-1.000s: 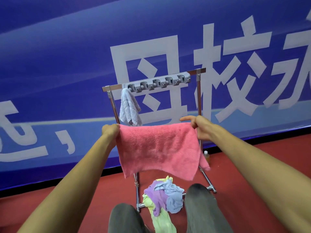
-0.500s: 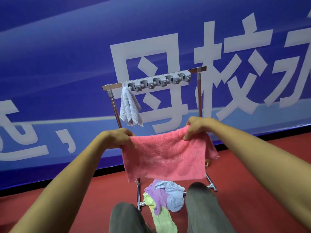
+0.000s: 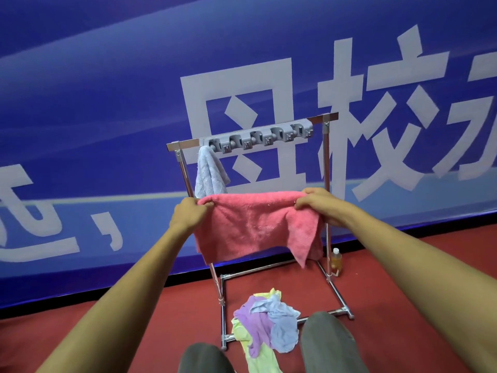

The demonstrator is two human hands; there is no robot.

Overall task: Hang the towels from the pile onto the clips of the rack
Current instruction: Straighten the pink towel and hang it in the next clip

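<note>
A blue banner [image 3: 107, 103] with large white characters fills the background, meeting a red floor [image 3: 403, 278] along its lower edge. From the lower left an outstretched bare arm leads to the left hand [image 3: 188, 216], whose grip is closed on the upper left corner of a pink towel [image 3: 252, 227], fingers curled over the bunched edge. Just behind that hand stands the left post of a chrome rack [image 3: 185, 170], and from the leftmost of the grey clips [image 3: 258, 137] on its top bar a pale blue towel [image 3: 208, 173] hangs down, its lower end just above the pink towel's top edge. The other clips along the bar carry nothing. The pink towel is held spread in the air in front of the rack, below the clips and apart from them, with its top edge stretched between both hands and its right lower corner drooping in a point. Below it, on the floor inside the rack's base frame and between the person's two grey-clad knees [image 3: 328, 340], lies the pile [image 3: 266, 327] of crumpled yellow, purple and pale blue towels. The right hand [image 3: 314, 203] has its grip closed on the pink towel's upper right corner, close to the rack's right post. A small bottle [image 3: 336, 261] of yellowish liquid stands on the floor beside that post's foot.
</note>
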